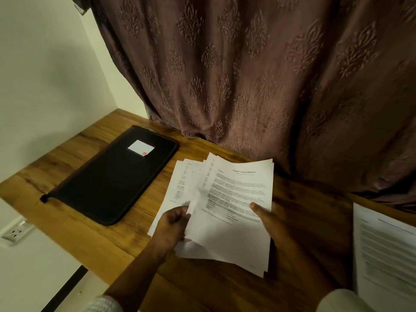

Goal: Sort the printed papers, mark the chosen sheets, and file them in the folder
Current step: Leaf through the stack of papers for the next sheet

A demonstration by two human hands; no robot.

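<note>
table (85, 235): spans centre left to lower right of the frame, under all below.
folder (112, 176): flat on the table, centre left, left of the papers and apart from them.
papers (231, 199): fanned at centre, between the left hand (173, 224) at their lower-left edge and the right hand (274, 221) at their right edge (thumb on top).
loose sheet (382, 248): lower right, on the table, right of the right hand.
curtain (247, 75): upper frame, behind the table.
</note>
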